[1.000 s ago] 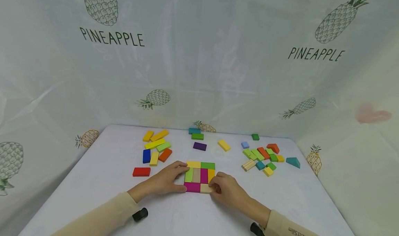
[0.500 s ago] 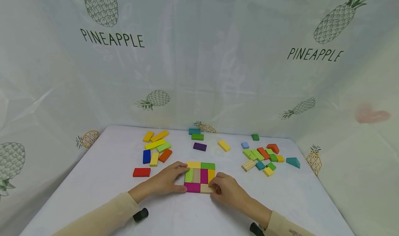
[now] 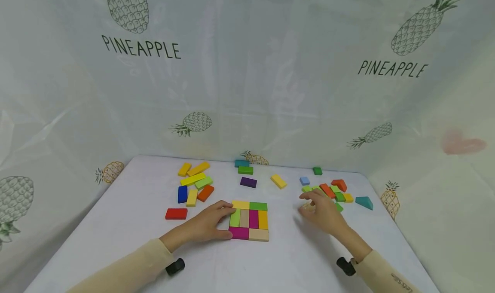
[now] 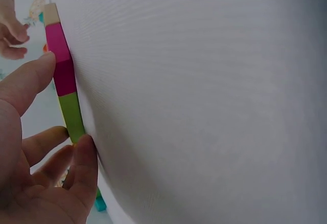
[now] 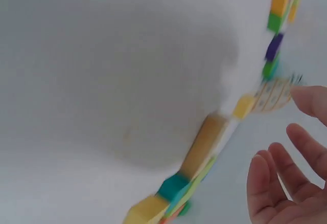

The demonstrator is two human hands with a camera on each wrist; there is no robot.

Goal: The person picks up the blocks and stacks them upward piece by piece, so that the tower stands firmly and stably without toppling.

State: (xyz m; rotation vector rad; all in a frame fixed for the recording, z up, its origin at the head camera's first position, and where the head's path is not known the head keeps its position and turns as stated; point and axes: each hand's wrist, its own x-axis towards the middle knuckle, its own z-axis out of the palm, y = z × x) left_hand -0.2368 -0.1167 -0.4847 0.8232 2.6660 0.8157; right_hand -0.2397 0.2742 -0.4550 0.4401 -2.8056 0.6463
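In the head view a flat rectangle of coloured wooden blocks (image 3: pixel 253 219) lies mid-table. My left hand (image 3: pixel 209 223) rests against its left side, the thumb at the magenta block (image 3: pixel 239 233) and the fingers near the light green block (image 3: pixel 234 218) and yellow block (image 3: pixel 240 204). A plain wood block (image 3: pixel 259 235) forms the front right corner. My right hand (image 3: pixel 324 211) hovers over the right-hand pile with thumb and fingers apart, holding nothing. Beneath it, a natural wood block (image 5: pixel 202 144) appears blurred in the right wrist view, beside a teal block (image 5: pixel 172 185).
Loose yellow, blue, orange and red blocks (image 3: pixel 176 214) lie at the left. Behind the rectangle are a purple block (image 3: pixel 248 182), a green block (image 3: pixel 245 170) and a yellow block (image 3: pixel 278 181). A teal wedge (image 3: pixel 364 202) lies far right. A pineapple-print sheet (image 3: pixel 247 91) hangs behind.
My right hand has let go of the plain wood corner block and moved right and away from me, over the right pile. The left hand has stayed in place.
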